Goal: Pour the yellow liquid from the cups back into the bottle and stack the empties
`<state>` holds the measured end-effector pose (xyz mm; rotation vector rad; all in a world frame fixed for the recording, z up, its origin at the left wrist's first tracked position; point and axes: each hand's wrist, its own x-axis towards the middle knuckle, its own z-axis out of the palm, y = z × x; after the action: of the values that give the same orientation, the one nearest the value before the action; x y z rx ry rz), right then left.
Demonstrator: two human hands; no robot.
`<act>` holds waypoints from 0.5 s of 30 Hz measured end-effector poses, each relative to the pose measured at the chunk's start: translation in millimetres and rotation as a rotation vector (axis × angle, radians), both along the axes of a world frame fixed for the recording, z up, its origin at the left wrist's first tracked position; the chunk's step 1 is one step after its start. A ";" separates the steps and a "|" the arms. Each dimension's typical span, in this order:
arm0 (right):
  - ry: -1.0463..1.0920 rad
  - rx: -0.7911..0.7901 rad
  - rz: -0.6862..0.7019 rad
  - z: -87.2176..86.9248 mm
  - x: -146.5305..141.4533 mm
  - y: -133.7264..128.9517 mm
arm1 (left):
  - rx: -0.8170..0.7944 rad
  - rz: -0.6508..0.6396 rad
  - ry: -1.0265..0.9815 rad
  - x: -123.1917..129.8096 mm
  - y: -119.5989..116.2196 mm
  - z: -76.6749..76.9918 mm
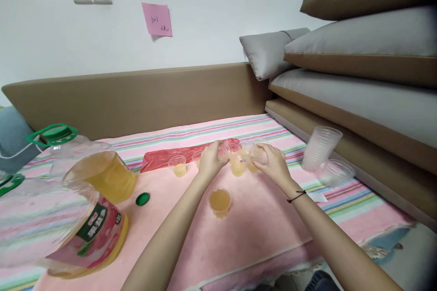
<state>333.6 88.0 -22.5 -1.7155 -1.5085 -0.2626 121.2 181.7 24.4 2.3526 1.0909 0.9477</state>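
My left hand (pixel 212 160) curls around a clear plastic cup (pixel 229 149), tilted above the row of cups. My right hand (pixel 272 163) grips another clear cup (pixel 256 153), also tilted, just to the right. Between and below them stands a cup of pale yellow juice (pixel 238 167). One more cup with juice (pixel 180 169) is left of my left hand, and a second is partly hidden behind that hand. Nearer to me is a fuller juice cup (pixel 220 202). A red plastic wrapper (pixel 164 158) lies behind the cups.
Large juice bottles (pixel 99 236) with green handles stand at the left, beside a green cap (pixel 142 198). Stacked clear cups (pixel 320 148) and round lids (pixel 336 173) are at the right, near piled cushions (pixel 358 95).
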 end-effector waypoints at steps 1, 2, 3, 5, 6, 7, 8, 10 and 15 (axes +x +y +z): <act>-0.032 0.000 0.006 1.5 0.0 -0.1 | 0.018 -0.001 0.029 2.5 1.8 -1.8; -0.074 -0.001 0.013 3.2 0.0 -0.6 | 0.037 -0.004 0.058 4.2 3.0 -3.5; -0.116 -0.003 0.019 5.0 -0.1 -1.1 | 0.056 -0.009 0.087 5.3 3.7 -4.8; -0.188 -0.013 0.031 9.0 -0.3 -1.8 | 0.094 -0.022 0.144 6.7 4.4 -6.1; -0.210 -0.022 0.039 11.0 -0.3 -1.7 | 0.113 -0.029 0.171 7.4 4.4 -6.2; -0.227 -0.033 0.048 12.9 -0.4 -1.3 | 0.132 -0.036 0.197 8.3 4.2 -5.8; -0.242 -0.046 0.058 14.7 -0.5 -0.6 | 0.152 -0.045 0.221 9.4 3.8 -5.1; -0.270 -0.069 0.086 17.7 -0.8 1.3 | 0.188 -0.068 0.265 11.8 2.5 -3.0; -0.365 -0.075 0.169 21.2 -0.6 5.6 | 0.263 -0.129 0.340 16.8 0.5 2.0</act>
<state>333.0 93.6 -1.3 -1.6470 -1.9393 -0.4543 138.0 182.1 26.4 2.8398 0.9635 0.6967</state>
